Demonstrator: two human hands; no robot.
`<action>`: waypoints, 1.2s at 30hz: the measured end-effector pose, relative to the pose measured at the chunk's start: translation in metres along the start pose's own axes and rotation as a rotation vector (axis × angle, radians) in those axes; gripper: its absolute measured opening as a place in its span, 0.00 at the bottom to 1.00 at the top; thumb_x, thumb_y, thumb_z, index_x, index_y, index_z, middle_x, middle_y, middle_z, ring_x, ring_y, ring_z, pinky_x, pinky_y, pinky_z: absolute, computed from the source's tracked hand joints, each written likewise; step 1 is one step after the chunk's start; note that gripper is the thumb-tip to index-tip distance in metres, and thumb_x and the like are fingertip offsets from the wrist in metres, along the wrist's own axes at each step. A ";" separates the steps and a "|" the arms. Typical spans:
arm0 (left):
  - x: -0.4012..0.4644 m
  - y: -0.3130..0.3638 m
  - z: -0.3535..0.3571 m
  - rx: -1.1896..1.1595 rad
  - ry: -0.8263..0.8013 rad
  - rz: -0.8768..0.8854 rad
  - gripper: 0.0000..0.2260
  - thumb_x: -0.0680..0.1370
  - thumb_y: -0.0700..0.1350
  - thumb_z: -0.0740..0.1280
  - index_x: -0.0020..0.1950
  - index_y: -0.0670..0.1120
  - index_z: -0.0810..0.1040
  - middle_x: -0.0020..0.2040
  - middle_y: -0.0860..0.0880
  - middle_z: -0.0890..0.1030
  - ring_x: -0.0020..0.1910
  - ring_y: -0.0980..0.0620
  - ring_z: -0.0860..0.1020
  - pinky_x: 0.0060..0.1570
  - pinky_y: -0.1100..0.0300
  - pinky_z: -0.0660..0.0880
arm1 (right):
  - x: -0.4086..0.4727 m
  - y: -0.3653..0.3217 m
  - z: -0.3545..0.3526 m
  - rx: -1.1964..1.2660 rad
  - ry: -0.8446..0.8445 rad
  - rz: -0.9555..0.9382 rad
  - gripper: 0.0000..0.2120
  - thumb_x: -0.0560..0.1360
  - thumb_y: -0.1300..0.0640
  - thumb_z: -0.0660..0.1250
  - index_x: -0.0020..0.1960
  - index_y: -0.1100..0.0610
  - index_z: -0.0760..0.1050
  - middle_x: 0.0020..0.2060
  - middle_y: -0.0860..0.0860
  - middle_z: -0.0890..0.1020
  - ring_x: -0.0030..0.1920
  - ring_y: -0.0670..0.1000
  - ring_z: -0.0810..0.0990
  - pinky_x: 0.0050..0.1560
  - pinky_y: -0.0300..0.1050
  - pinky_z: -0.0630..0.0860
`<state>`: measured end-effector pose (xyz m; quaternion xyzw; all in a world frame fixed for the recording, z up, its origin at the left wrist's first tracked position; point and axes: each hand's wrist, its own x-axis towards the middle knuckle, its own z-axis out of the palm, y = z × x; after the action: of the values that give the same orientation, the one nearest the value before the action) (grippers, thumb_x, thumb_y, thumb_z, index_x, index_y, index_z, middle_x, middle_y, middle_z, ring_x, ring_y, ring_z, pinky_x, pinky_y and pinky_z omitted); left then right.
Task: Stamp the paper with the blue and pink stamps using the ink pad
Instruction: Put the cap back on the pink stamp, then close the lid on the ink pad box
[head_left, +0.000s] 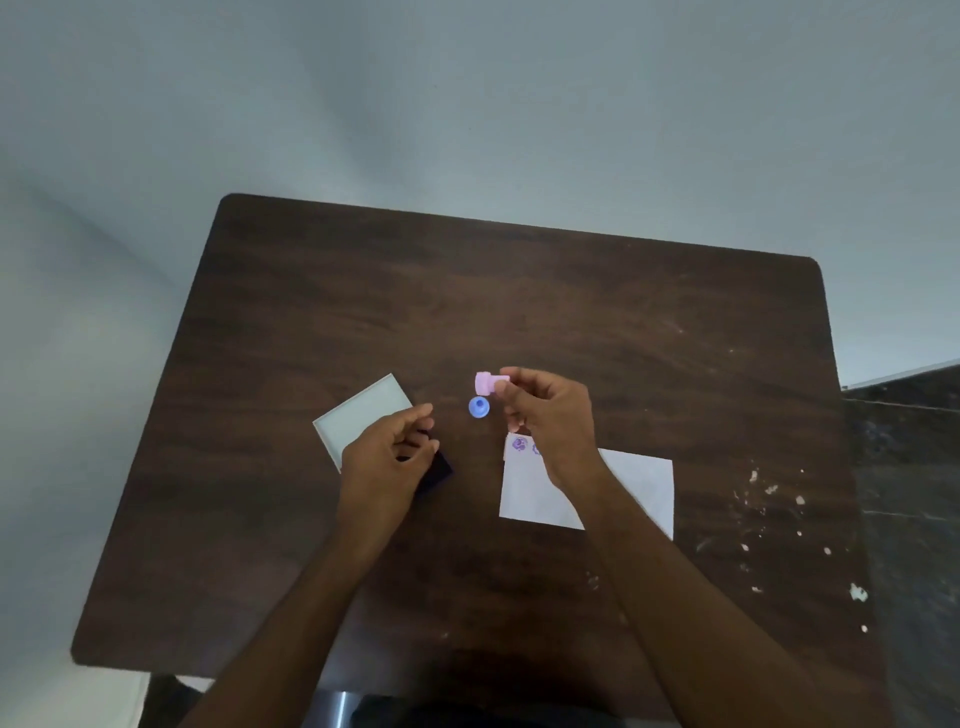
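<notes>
The right hand (545, 415) pinches the pink stamp (485, 383) above the middle of the counter (519, 291). The stamp lies on its side, long axis pointing left. The blue stamp (479, 407) stands on the counter just below it. The paper (631, 483) lies under the right wrist, toward the near edge, with purple marks (519, 443) in its far left corner. The left hand (387, 457) holds the dark ink pad (439, 470), which lies to the stamp's left. The white lid (363, 415) sits beside it. The right hand is nearer the paper.
</notes>
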<state>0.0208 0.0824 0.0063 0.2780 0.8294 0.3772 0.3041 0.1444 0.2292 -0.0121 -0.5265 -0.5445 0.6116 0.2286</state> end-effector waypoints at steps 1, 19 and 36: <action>0.001 -0.005 -0.003 -0.005 0.017 -0.009 0.16 0.74 0.39 0.71 0.61 0.50 0.79 0.49 0.57 0.83 0.46 0.61 0.80 0.49 0.71 0.76 | 0.004 0.001 0.006 -0.088 0.003 -0.035 0.12 0.69 0.51 0.75 0.51 0.54 0.83 0.37 0.46 0.86 0.34 0.46 0.83 0.32 0.36 0.79; -0.004 -0.051 -0.022 -0.183 0.253 -0.263 0.12 0.78 0.41 0.66 0.59 0.50 0.81 0.51 0.55 0.84 0.50 0.64 0.80 0.52 0.70 0.75 | 0.036 0.010 0.047 -1.018 -0.157 -0.506 0.13 0.76 0.52 0.63 0.41 0.59 0.81 0.37 0.52 0.83 0.38 0.48 0.75 0.39 0.39 0.70; -0.001 -0.077 -0.035 -0.236 0.369 -0.414 0.14 0.77 0.39 0.64 0.61 0.48 0.79 0.54 0.54 0.82 0.46 0.62 0.78 0.33 0.79 0.70 | 0.016 -0.001 0.065 -0.761 -0.060 -0.641 0.07 0.72 0.61 0.69 0.50 0.60 0.80 0.49 0.56 0.79 0.52 0.51 0.74 0.51 0.40 0.69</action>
<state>-0.0217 0.0227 -0.0362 -0.0074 0.8603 0.4450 0.2486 0.0806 0.2154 -0.0268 -0.3609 -0.8699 0.2834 0.1809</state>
